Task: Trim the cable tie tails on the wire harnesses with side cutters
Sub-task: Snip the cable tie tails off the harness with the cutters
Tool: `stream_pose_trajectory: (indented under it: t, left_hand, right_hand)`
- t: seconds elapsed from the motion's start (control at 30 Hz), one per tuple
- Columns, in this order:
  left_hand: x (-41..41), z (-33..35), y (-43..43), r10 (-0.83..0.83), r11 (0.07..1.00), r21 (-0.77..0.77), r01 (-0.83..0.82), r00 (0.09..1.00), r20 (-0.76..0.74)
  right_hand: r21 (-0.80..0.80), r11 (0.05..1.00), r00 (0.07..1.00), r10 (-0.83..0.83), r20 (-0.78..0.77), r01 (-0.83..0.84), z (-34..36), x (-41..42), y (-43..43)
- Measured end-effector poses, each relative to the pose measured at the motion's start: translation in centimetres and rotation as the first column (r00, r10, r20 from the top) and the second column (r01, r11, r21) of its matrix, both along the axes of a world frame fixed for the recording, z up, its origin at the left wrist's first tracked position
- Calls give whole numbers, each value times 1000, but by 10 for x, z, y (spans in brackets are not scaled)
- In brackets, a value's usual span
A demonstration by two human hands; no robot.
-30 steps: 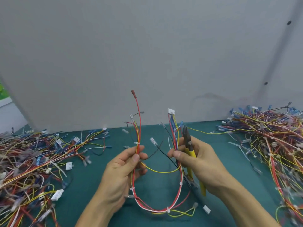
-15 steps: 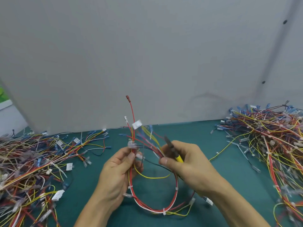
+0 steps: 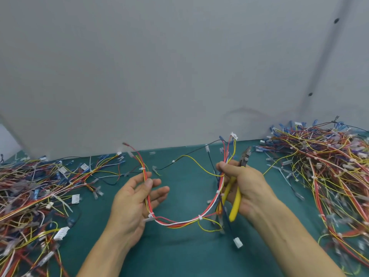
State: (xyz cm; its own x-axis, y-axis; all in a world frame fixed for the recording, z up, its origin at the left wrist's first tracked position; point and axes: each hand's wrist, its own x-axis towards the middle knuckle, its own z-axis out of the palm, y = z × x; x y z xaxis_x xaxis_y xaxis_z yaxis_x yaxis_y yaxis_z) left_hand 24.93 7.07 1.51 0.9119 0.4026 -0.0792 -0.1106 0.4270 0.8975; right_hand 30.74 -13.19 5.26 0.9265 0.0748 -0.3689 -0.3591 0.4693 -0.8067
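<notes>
A: Progress, quick, big stuff first?
B: The green table point(image 3: 179, 256) was loaded. There was a left heap point(image 3: 30, 186) of harnesses and a bigger right heap point(image 3: 319, 166). I couldn't tell which was trimmed and which was waiting, so I'd judge plenty was left either way
A: The one in work?
B: One harness point(image 3: 179, 221) hung in a U between the hands, just above the table. On the left hand point(image 3: 131, 202) the thumb pinned the red and yellow wires against fingers that lay nearly straight and spread. The right hand point(image 3: 245, 184) pinched the other leg of the loop at thumb and forefinger. Its other fingers were wrapped round the yellow handles of the side cutters point(image 3: 235, 198)
A: Cutting?
B: No, the cutter nose pointed up and away and sat on no tie. The jaws looked slightly parted, but I wasn't sure
A: Ties?
B: White cable ties point(image 3: 200, 217) sat along the loop, with another by the left palm. They were too small to say if the tails were clipped. My guess was that this piece was being checked over, with no cut under way
</notes>
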Motion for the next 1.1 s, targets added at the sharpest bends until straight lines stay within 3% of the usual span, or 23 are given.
stream_pose_trajectory:
  t: [0.3,0.4,0.47,0.57,0.63,0.67,0.73,0.83,0.93,1.03,1.1]
  left_hand:
    - [0,-10,0,-70,968,230,102,987,-144]
    - [2,-15,0,1,916,392,83,978,-209]
    - [1,-16,1,113,823,567,30,970,-215]
    - [-6,-8,2,354,537,839,-90,926,-128]
    - [-14,10,-3,441,361,911,-200,897,22]
    - [-19,21,-8,413,330,910,-250,906,99]
    - [-28,39,-22,225,365,897,-250,958,176]
    - [-39,50,-49,-68,378,924,-53,994,85]
    - [-37,46,-62,-138,356,933,54,990,-4]
    - [-31,45,-60,-180,501,855,138,982,-53]
    - [-27,45,-58,-148,628,769,120,988,-33]
  right_hand:
    - [-54,997,997,52,54,-50,1,-4,2]
    - [-39,999,999,10,50,-9,1,-4,3]
    - [-16,999,998,-43,42,43,0,-3,2]
    - [-8,996,996,-86,36,87,-1,-2,1]
    - [-31,995,994,-96,48,97,-1,-3,0]
    - [-43,994,993,-100,59,102,-1,-4,1]
    - [-69,992,991,-96,88,103,2,-7,2]
    - [-106,993,990,-31,137,46,10,-14,6]
    - [-138,990,976,62,211,-33,21,-23,9]
    - [-273,958,919,181,350,-85,30,-33,10]
    - [-520,850,859,204,469,81,31,-39,11]
